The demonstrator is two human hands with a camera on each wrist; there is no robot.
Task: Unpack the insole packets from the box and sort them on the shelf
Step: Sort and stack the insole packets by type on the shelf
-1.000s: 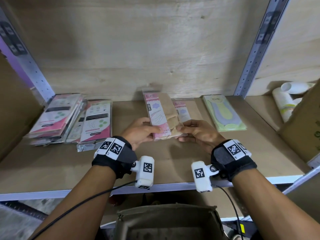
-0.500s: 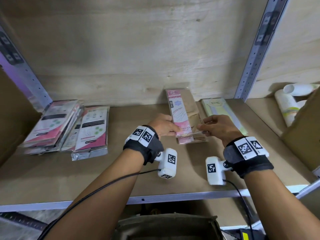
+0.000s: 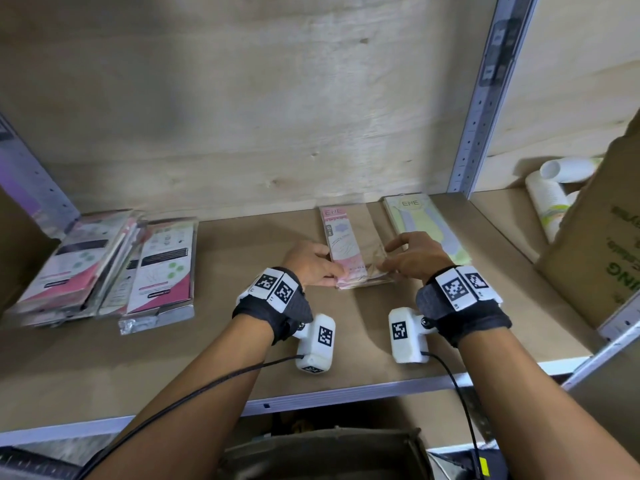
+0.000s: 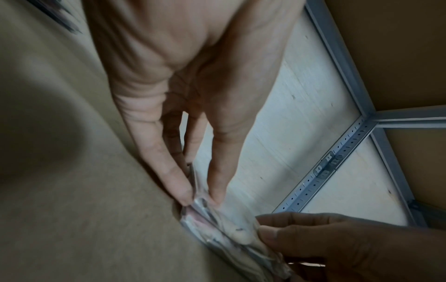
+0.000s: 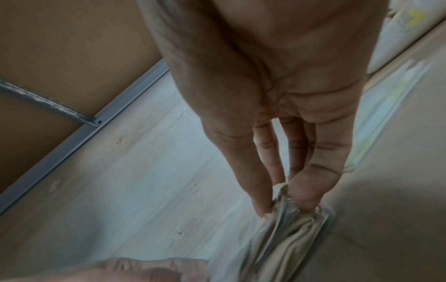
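Observation:
A small stack of pink insole packets lies on the brown shelf board, its far end near the back wall. My left hand pinches the stack's near left corner between thumb and fingers. My right hand pinches the near right corner, with the clear plastic bunched between its fingertips. A green and yellow insole packet lies flat just right of the pink stack, partly behind my right hand. The open box sits below the shelf edge.
Piles of pink, white and black packets cover the shelf's left end. A grey slotted upright rises at the back right. Beyond it lie white rolls and a cardboard carton. Another carton stands at far left.
Both hands carried the pink stack away from me and to the right, then lowered it onto the board beside the green packet. Their hold on the near corners has stayed.

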